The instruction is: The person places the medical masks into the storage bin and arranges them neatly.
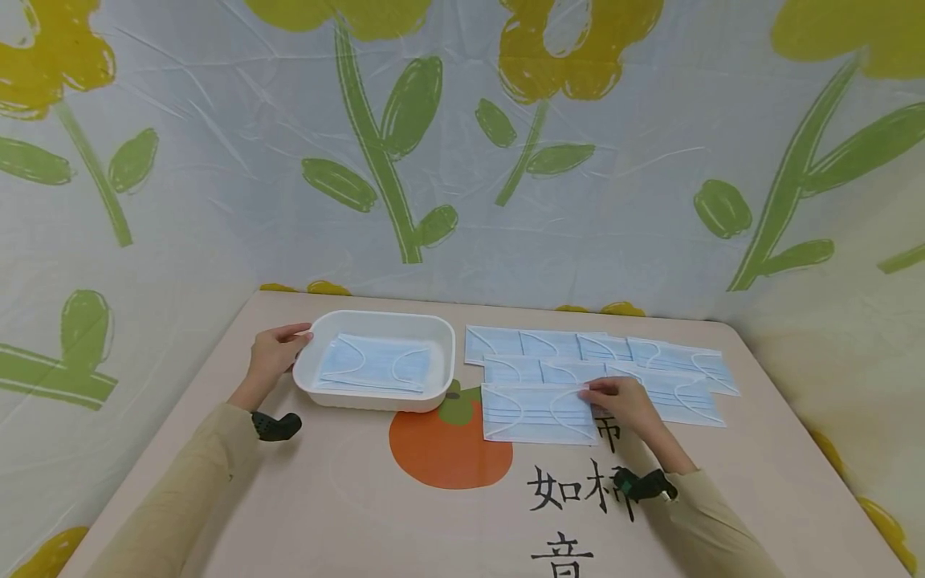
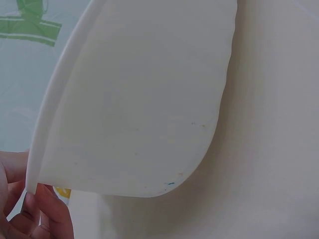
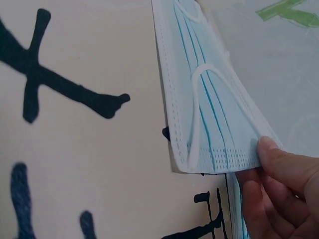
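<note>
My left hand (image 1: 278,353) pinches the rim of a white plastic tray (image 1: 446,353) at its left end; the left wrist view shows thumb and fingers on either side of that rim. Inside the tray lies a light blue face mask (image 1: 374,365) with white ear loops; whether more lie beneath it I cannot tell. By its right edge my right hand (image 1: 625,401) pinches another pleated face mask (image 1: 531,417), the nearest one in the group. In the right wrist view the thumb (image 3: 269,149) is on top of this mask, with fingers underneath, and its held corner looks slightly raised.
Several more face masks (image 1: 499,341) overlap in rows behind and right of the held one. The pink tabletop (image 1: 347,498) bears an orange persimmon print (image 1: 451,457) and black characters. A flower-patterned cloth (image 1: 238,201) hangs behind and at both sides.
</note>
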